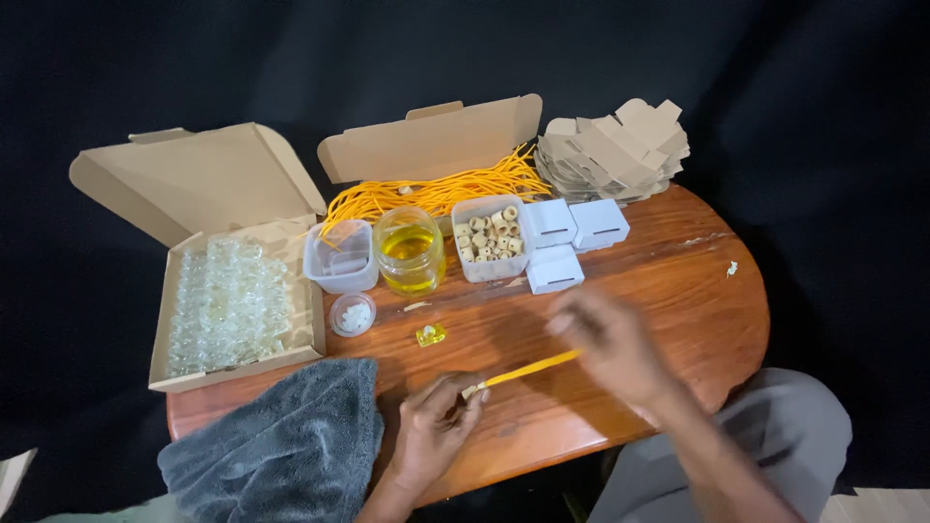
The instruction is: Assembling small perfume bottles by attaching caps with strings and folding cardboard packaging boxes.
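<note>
Here, low in the frame's centre, the left hand [433,423] pinches one end of a thin yellow cord [528,369] over the brown wooden desk [668,281]; the blurred right hand [612,344] grips its other end; a small yellow-filled glass bottle [431,335] sits just above.

The left hand [431,426] lies low at the near edge, fingers curled, fingertips [472,395] pinched together. The right hand [610,344] hovers to the right and farther out, blurred, its forearm slanting back toward the near right.

Left hand [434,426] pinches end of yellow cord [528,369]; right hand [608,341] blurred over other end, above wooden table [678,281]
</note>
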